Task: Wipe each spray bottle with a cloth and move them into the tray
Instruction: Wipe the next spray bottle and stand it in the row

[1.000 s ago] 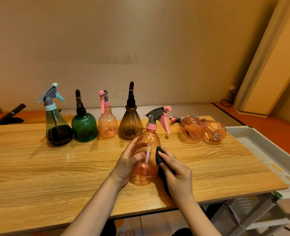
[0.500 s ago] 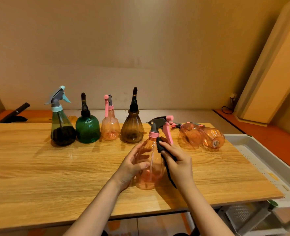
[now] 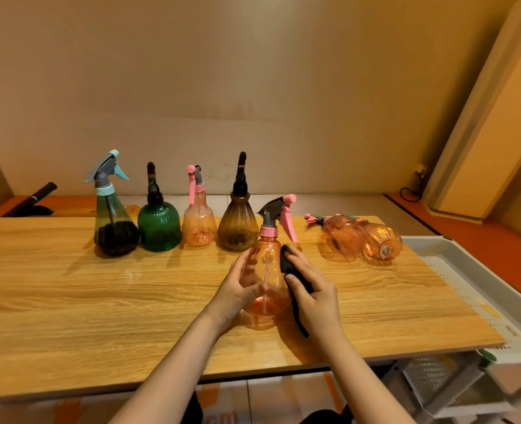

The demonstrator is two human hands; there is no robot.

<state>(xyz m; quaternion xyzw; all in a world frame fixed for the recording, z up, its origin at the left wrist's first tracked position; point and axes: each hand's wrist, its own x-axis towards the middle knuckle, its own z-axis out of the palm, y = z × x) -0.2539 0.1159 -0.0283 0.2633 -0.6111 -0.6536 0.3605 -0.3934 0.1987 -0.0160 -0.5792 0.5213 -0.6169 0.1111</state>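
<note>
The left hand [image 3: 234,289] is curling round an orange spray bottle [image 3: 264,280] standing upright on the wooden table [image 3: 69,301]. The right hand [image 3: 314,298] is holding a black cloth [image 3: 290,266] and pressing it on the bottle's side. Four bottles are standing in a row behind. Two orange bottles [image 3: 360,238] are lying down near the white tray [image 3: 455,270].

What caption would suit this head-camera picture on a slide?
Left hand steadies an orange spray bottle while the right hand wipes it with a black cloth.
</note>
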